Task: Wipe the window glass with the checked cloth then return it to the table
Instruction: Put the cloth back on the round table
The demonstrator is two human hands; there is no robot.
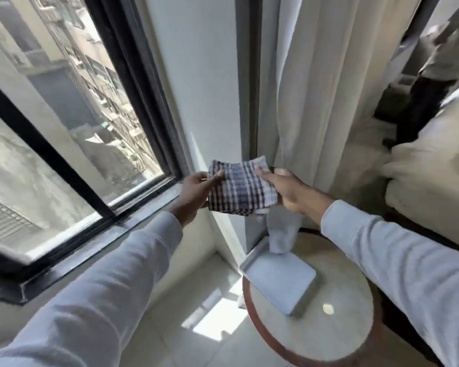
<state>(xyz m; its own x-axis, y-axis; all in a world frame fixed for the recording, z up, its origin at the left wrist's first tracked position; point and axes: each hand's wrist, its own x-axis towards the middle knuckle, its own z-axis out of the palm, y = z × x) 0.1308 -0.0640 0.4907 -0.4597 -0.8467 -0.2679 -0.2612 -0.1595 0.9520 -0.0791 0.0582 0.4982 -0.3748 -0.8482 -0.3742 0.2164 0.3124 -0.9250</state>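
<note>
The checked cloth (240, 188) hangs in the air between the two hands, stretched from one to the other, above and to the left of the round counter (337, 332) and in front of the pale wall beside the window glass (64, 109). It touches neither the glass nor the counter.

The cloth is soft woven fabric, folded into a rough rectangle, with dark blue and brown lines crossing on white. The window has a black frame and a dark sill. The counter is a pale disc with a reddish-brown rim; a flat grey rectangular tray (281, 280) lies on it. A cream curtain (329, 88) hangs in long folds behind the cloth, its end resting near the tray.

The left hand (196, 192) pinches the cloth's left edge, thumb on top and fingers curled beneath. The right hand (286, 189) grips the right edge, fingers closed around the fabric with the thumb pressing on the front. Both arms wear light blue sleeves.
</note>
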